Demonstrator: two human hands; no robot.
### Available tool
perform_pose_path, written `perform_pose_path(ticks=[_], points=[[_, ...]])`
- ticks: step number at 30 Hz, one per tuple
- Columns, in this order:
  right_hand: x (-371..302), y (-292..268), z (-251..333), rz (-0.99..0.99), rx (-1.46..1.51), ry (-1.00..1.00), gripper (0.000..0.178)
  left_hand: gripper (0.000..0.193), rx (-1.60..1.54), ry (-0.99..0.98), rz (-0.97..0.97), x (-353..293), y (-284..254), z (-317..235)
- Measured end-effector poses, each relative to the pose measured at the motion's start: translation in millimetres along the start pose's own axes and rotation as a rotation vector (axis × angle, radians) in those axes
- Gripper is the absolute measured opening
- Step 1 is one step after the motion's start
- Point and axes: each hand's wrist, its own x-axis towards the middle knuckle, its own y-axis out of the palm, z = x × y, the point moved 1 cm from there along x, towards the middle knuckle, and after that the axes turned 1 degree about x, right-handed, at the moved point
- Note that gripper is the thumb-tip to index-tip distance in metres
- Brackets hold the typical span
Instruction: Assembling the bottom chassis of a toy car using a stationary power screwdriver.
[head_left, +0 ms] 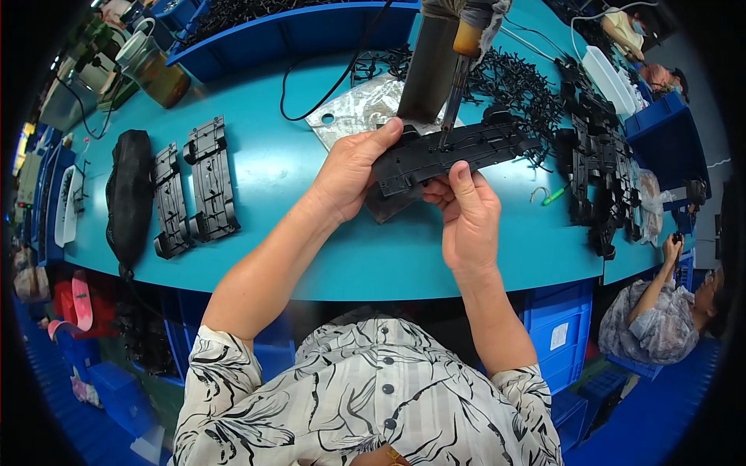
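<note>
A black plastic toy-car chassis (420, 161) is held between my two hands above the table, under an upright tool with a thin metal shaft (454, 97) and an amber collar. The shaft's tip meets the chassis near its middle. My left hand (353, 167) grips the chassis at its left end, thumb on top. My right hand (470, 213) pinches its near edge, thumb up and fingers curled beneath. Below the chassis lies a metal base plate (342, 116), from which a metal post (427, 70) rises. Part of the plate is hidden by the chassis.
Two similar black chassis (210, 179) and a black pouch (130, 194) lie at left. Small black parts (521, 85) are heaped behind the tool. More chassis (598, 163) are stacked at right, near a green-handled tool (556, 194). A blue bin (311, 33) stands at the back; another person (653, 318) sits at right.
</note>
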Motion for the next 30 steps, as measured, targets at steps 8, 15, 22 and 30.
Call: perform_pose_path(ticks=[8,15,22,30], points=[[-0.4,2.2,-0.5,-0.014,-0.014,-0.016,0.028,0.037,-0.019,0.006,0.014,-0.5,-1.4,1.2],[-1.1,4.5,1.2,-0.032,-0.018,-0.022,0.029,0.038,-0.027,0.004,0.010,-1.3,0.7,-0.1],[-0.1,4.7,0.3,-0.023,-0.013,-0.023,0.028,0.039,-0.008,-0.005,-0.003,-2.7,1.4,-1.5],[0.4,4.9,2.0,-0.033,-0.001,-0.004,0.029,0.039,0.015,-0.008,-0.011,-1.6,1.4,-0.7]])
